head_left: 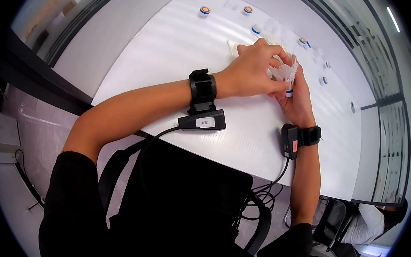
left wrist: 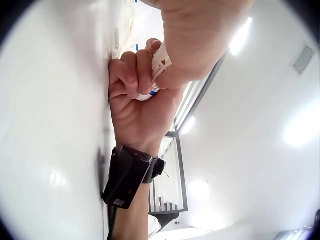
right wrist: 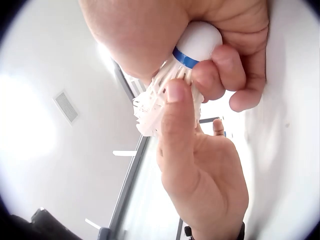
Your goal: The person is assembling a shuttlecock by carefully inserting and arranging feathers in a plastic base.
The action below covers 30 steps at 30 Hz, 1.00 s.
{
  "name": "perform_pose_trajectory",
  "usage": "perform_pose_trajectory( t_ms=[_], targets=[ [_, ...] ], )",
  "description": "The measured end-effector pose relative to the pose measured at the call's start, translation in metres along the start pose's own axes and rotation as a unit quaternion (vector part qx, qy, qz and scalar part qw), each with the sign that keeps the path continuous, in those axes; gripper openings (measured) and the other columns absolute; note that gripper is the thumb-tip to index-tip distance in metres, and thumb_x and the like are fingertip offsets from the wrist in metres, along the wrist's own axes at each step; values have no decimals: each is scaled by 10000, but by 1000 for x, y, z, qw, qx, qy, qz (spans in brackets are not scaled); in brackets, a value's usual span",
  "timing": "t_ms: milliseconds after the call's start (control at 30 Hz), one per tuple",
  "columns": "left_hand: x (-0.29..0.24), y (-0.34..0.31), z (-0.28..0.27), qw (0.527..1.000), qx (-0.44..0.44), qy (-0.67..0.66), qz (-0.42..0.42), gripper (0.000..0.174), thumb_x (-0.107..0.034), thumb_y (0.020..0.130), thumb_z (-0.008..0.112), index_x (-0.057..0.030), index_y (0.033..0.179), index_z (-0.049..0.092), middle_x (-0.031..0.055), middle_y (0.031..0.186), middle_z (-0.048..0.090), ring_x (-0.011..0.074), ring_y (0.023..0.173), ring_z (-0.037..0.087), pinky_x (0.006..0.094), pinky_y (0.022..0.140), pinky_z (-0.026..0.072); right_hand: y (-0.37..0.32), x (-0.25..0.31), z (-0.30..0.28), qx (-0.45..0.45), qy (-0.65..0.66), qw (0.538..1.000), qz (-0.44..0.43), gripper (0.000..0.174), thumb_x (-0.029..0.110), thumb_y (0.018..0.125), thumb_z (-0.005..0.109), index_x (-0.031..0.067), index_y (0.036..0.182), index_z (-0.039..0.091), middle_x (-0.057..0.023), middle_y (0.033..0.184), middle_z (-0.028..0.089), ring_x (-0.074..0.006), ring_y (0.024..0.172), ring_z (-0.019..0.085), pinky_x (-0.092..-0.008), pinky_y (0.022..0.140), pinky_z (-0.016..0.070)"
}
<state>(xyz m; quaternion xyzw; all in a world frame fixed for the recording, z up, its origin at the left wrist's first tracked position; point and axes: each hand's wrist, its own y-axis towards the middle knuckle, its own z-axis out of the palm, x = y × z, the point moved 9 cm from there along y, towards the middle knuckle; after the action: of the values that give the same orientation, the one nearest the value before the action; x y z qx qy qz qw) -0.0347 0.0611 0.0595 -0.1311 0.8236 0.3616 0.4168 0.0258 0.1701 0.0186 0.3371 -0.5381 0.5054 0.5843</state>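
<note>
A shuttlecock with a white rounded base and blue band (right wrist: 186, 57) is held low over the white table. My right hand (head_left: 301, 101) curls its fingers round the base, which shows between fingers and palm in the right wrist view. My left hand (head_left: 251, 70) reaches across to the skirt, thumb pressed against it near the blue band (right wrist: 175, 95). In the left wrist view the right hand (left wrist: 142, 112) has bent fingers beside the white skirt (left wrist: 160, 62), partly hidden by the left hand (left wrist: 200, 40). The skirt looks ragged.
On the white table (head_left: 162, 69), several blue-banded pieces lie toward the far side, including one at the far left (head_left: 204, 11) and one at the right (head_left: 323, 80). Whitish fragments (head_left: 270, 26) lie beyond my hands. A person in a white sleeve (head_left: 369, 223) is at lower right.
</note>
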Motion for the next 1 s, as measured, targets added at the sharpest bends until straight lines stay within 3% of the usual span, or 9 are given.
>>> perform_pose_trajectory(
  t_ms=[67, 167, 267, 367, 467, 567, 767, 867, 1000],
  targets=[
    [-2, 0, 0, 1000, 5, 5, -22, 489, -298, 756, 845, -100, 1169, 674, 111, 929, 755, 247, 1200, 549, 371, 1017, 444, 3, 0, -3, 7, -2, 1000, -7, 454, 498, 1083, 434, 84, 1212, 567, -48, 856, 662, -145, 632, 600, -300, 608, 532],
    [-3, 2, 3, 999, -2, 28, 21, 516, -291, 751, 849, -62, 1179, 673, 134, 967, 729, 251, 1175, 564, 372, 1005, 461, -1, -1, -6, -45, -31, 998, -4, 479, 541, 1080, 408, 130, 1226, 606, -1, 878, 660, -80, 659, 591, -248, 605, 515],
    [-5, 4, 5, 999, 19, 15, 27, 512, -284, 754, 846, -41, 1171, 676, 160, 1045, 678, 256, 1175, 562, 373, 1000, 465, -4, 3, -2, -47, -43, 998, 10, 424, 499, 1067, 481, 102, 1109, 624, -8, 878, 642, -102, 691, 562, -268, 591, 467],
    [0, 0, 9, 1000, 24, 8, 5, 510, -292, 751, 847, -40, 1162, 683, 172, 1093, 637, 256, 1195, 549, 372, 1018, 441, -2, -3, -11, -101, -46, 994, 17, 416, 511, 1055, 504, 119, 1083, 640, 16, 916, 640, -78, 715, 533, -244, 593, 417],
    [0, -2, 11, 999, 8, 36, 39, 519, -327, 755, 846, -71, 1173, 676, 172, 1093, 640, 246, 1176, 554, 397, 1066, 366, 2, -7, -15, -86, -58, 995, 15, 419, 531, 1055, 490, 139, 1086, 635, 42, 899, 618, -67, 703, 503, -234, 601, 384],
    [-6, 1, 1, 997, 12, 63, 37, 505, -359, 770, 836, -114, 1176, 664, 125, 1068, 683, 224, 1186, 531, 433, 1091, 287, -8, 6, 2, -95, -42, 995, 5, 442, 531, 1066, 456, 126, 1135, 618, 30, 891, 616, -75, 697, 504, -258, 609, 414],
    [-7, 4, -7, 997, 4, 52, 50, 451, -382, 797, 820, -160, 1156, 659, -12, 968, 753, 187, 1208, 477, 444, 1085, 255, 9, -6, -9, 73, 35, 997, -13, 470, 505, 1083, 416, 96, 1254, 572, -39, 981, 664, -120, 714, 582, -324, 649, 510],
    [-9, 4, -6, 997, 2, 52, 57, 437, -359, 802, 828, -162, 1157, 666, 3, 970, 749, 189, 1222, 474, 435, 1077, 255, 1, 0, -3, -12, -2, 1000, 1, 476, 517, 1081, 418, 90, 1220, 576, -33, 930, 665, -131, 710, 608, -313, 652, 523],
    [-9, 0, -1, 998, 15, 35, 58, 474, -316, 783, 848, -161, 1189, 661, 19, 1041, 734, 198, 1241, 463, 421, 1074, 247, -3, 4, 2, -32, -18, 999, -1, 500, 536, 1077, 415, 83, 1199, 587, -29, 905, 658, -131, 699, 611, -284, 629, 512]
  ],
)
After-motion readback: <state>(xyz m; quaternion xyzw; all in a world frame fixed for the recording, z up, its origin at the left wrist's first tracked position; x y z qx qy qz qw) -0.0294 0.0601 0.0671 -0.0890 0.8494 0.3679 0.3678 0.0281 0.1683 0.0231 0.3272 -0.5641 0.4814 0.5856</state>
